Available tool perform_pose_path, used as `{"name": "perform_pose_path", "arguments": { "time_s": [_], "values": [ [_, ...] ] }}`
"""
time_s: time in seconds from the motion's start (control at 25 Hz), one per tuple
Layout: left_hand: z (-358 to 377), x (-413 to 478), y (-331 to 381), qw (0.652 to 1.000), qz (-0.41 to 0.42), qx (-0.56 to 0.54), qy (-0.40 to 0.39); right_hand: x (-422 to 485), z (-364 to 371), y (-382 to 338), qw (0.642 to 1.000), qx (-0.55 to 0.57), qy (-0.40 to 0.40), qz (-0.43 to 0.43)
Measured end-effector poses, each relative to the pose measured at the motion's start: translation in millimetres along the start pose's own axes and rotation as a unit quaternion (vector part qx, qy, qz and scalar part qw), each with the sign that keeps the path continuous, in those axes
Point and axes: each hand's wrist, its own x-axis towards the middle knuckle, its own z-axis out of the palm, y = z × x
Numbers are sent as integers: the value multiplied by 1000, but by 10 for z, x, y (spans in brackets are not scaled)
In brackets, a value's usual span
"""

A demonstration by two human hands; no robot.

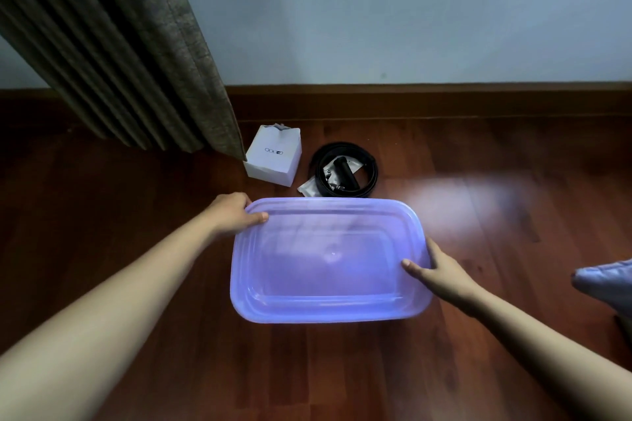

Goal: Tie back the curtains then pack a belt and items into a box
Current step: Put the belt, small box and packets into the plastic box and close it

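A translucent purple plastic box [328, 304] with its lid on lies on the wooden floor in front of me. My left hand [234, 214] grips its far left corner, thumb on top of the lid. My right hand [436, 270] holds the right edge, thumb lying on the lid. Just beyond the box lies a coiled black belt [371, 171] with a black cylindrical item [345, 173] and a small clear packet [307, 186] inside and under the coil. A small white carton [273, 157] stands left of the belt.
A brown pleated curtain [119, 55] hangs at the left, its hem touching the floor near the white carton. A wooden skirting board [427, 99] runs along the pale wall. A bluish quilted fabric [605, 284] shows at the right edge.
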Motion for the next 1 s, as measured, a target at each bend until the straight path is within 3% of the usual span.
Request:
{"name": "perform_pose_path", "arguments": {
  "time_s": [0.12, 0.28, 0.4, 0.48, 0.6, 0.76, 0.84, 1.0],
  "values": [
    [76, -43, 50, 999, -3, 3, 44, -46, -4, -59, 998, 49, 32, -20],
    [-90, -110, 134, 996, 17, -2, 85, -15, -51, -160, 979, 145, 144, -22],
    [-218, -128, 375, 987, 72, -56, 132, 94, -373, -251, 903, 410, 121, 39],
    [-209, -124, 559, 975, 87, -118, 166, 136, -606, -173, 846, 518, 113, 50],
    [5, -173, 702, 977, 112, -127, 129, 206, -753, 88, 749, 646, 146, 13],
    [532, -194, 640, 971, 218, 97, -29, 267, -734, 273, 646, 731, 219, 1],
    [622, -136, 604, 959, 216, 174, -51, 345, -681, 391, 623, 742, 247, 28],
    [632, -121, 614, 953, 203, 211, -75, 450, -580, 627, 621, 721, 296, 79]
  ]
}}
